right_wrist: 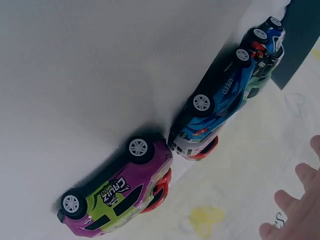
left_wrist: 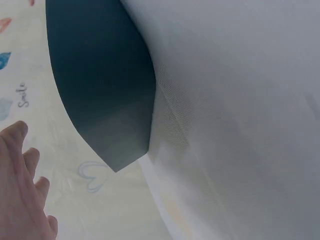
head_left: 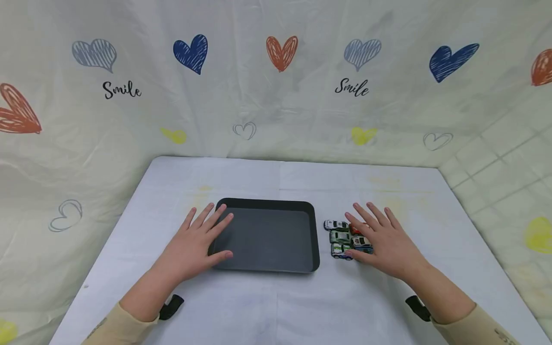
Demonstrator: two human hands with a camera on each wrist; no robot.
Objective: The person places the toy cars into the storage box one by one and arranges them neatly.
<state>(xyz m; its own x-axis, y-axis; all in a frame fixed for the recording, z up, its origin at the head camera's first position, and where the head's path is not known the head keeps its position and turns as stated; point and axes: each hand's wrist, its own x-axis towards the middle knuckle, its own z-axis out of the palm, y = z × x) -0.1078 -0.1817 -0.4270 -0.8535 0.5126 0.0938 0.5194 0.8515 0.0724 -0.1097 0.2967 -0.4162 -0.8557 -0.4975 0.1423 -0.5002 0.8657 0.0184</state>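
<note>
A dark grey rectangular tray [head_left: 267, 239] lies on the white table with nothing in it. My left hand [head_left: 191, 247], fingers spread, hovers over the tray's left edge and holds nothing. To the tray's right, several toy cars [head_left: 339, 237] stand close together in rows. Spread over their right side, my right hand [head_left: 388, 244] hides part of the group. In the right wrist view, a purple and green car [right_wrist: 120, 192] stands nearest, with a blue car [right_wrist: 220, 100] beyond it. The fingers of the right hand [right_wrist: 297, 200] show at that view's edge.
The white table [head_left: 276, 306] ends at a cloth backdrop [head_left: 276, 105] printed with hearts and the word Smile. Black wrist straps [head_left: 171, 306] show at both sleeves. The cars stand a short gap from the tray's right wall.
</note>
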